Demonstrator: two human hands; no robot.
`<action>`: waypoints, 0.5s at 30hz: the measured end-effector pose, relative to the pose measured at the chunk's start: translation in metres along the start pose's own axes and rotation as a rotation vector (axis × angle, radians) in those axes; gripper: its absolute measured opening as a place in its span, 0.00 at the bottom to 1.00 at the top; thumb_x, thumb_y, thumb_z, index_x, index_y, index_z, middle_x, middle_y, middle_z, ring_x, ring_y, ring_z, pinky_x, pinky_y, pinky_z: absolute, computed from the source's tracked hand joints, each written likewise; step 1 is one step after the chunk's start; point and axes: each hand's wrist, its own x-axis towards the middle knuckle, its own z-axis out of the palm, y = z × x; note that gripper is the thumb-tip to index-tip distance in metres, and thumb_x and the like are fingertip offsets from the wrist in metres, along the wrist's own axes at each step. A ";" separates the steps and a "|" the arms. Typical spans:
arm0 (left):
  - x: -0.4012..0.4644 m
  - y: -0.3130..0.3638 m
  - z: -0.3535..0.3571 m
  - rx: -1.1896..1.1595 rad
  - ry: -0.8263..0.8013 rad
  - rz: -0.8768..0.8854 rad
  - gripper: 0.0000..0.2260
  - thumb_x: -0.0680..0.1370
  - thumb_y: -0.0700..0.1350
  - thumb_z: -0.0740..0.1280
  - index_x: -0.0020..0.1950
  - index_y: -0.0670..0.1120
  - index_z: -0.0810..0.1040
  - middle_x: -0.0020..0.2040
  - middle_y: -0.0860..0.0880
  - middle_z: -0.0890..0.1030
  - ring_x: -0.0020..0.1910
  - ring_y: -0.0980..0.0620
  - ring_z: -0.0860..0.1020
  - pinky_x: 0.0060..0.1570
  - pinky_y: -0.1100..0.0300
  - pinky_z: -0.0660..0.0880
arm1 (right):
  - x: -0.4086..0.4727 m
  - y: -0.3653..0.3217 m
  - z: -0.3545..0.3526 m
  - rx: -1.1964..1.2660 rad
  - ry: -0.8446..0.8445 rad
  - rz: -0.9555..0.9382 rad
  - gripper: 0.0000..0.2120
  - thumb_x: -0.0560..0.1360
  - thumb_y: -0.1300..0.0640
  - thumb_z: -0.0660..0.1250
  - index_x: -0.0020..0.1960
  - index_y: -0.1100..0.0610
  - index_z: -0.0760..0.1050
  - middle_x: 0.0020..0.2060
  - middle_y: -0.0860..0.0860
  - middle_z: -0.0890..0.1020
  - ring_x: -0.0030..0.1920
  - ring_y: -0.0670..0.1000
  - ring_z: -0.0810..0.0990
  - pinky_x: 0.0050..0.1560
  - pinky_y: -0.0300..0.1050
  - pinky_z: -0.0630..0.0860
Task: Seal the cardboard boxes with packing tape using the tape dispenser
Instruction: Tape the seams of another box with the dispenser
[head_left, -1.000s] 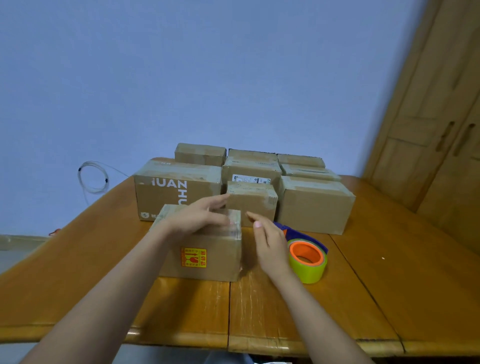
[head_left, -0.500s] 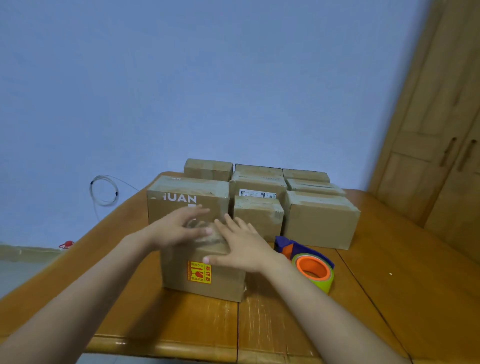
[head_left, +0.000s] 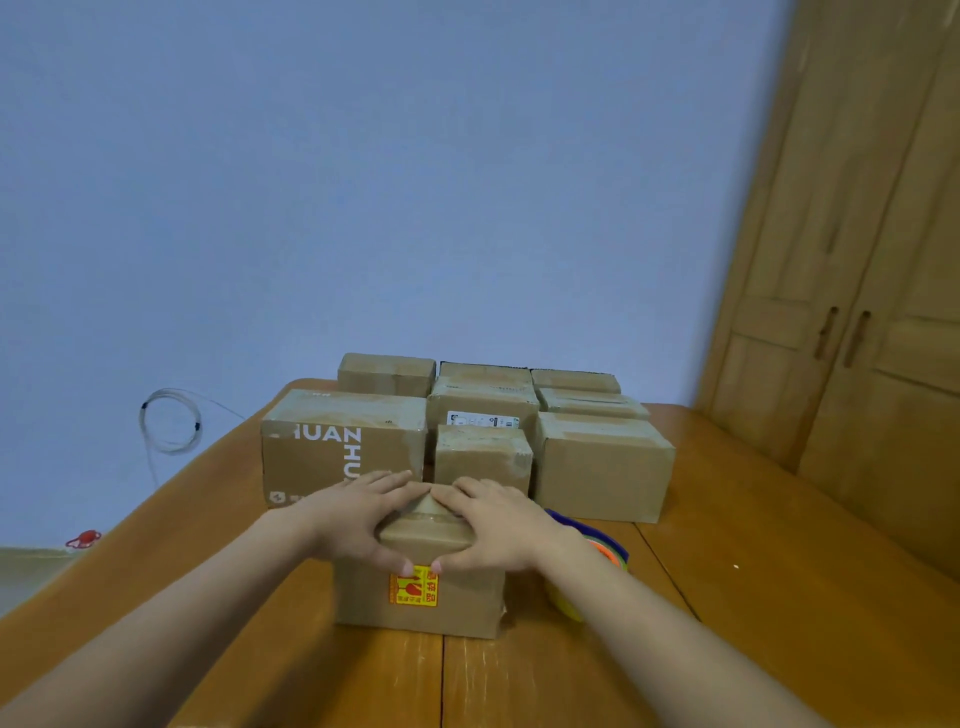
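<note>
A small cardboard box (head_left: 452, 610) with a yellow and red sticker on its front stands near the table's front edge. My left hand (head_left: 358, 514) and my right hand (head_left: 498, 525) lie flat on its top, fingertips meeting at the far edge and thumbs meeting over the front edge. Clear tape shows on the top between them. Neither hand grips anything. The tape dispenser (head_left: 610, 551), blue with an orange and yellow-green roll, lies on the table just right of the box, mostly hidden behind my right wrist.
Several more cardboard boxes stand in rows behind: a large printed one (head_left: 332, 447) at left, a small one (head_left: 480, 454) in the middle, a wider one (head_left: 602, 467) at right. The wooden table (head_left: 779, 597) stretches right. A wooden door (head_left: 857, 260) stands at the right; a coiled cable (head_left: 169, 421) hangs on the wall.
My right hand moved from beside the box onto its top. Both hands now lie side by side, flat on the lid. The view has tilted up slightly.
</note>
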 end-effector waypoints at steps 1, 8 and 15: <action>0.002 0.004 0.001 0.014 0.011 0.002 0.55 0.55 0.80 0.49 0.78 0.58 0.43 0.80 0.52 0.46 0.78 0.50 0.45 0.75 0.48 0.49 | -0.003 0.002 0.000 0.002 -0.006 0.005 0.40 0.72 0.34 0.63 0.77 0.48 0.53 0.71 0.52 0.64 0.69 0.55 0.63 0.70 0.59 0.58; 0.010 0.011 0.001 0.007 0.030 -0.032 0.57 0.55 0.80 0.51 0.79 0.56 0.43 0.80 0.52 0.45 0.78 0.49 0.45 0.75 0.46 0.50 | -0.005 -0.004 0.000 0.028 -0.050 0.091 0.44 0.73 0.36 0.65 0.78 0.49 0.46 0.78 0.57 0.48 0.77 0.59 0.45 0.73 0.63 0.41; 0.007 0.020 0.006 0.043 0.102 -0.046 0.46 0.71 0.65 0.68 0.78 0.56 0.43 0.80 0.52 0.46 0.78 0.49 0.44 0.74 0.47 0.49 | -0.012 -0.007 0.004 0.054 -0.024 0.115 0.44 0.73 0.37 0.66 0.78 0.49 0.44 0.78 0.57 0.46 0.77 0.59 0.44 0.74 0.60 0.44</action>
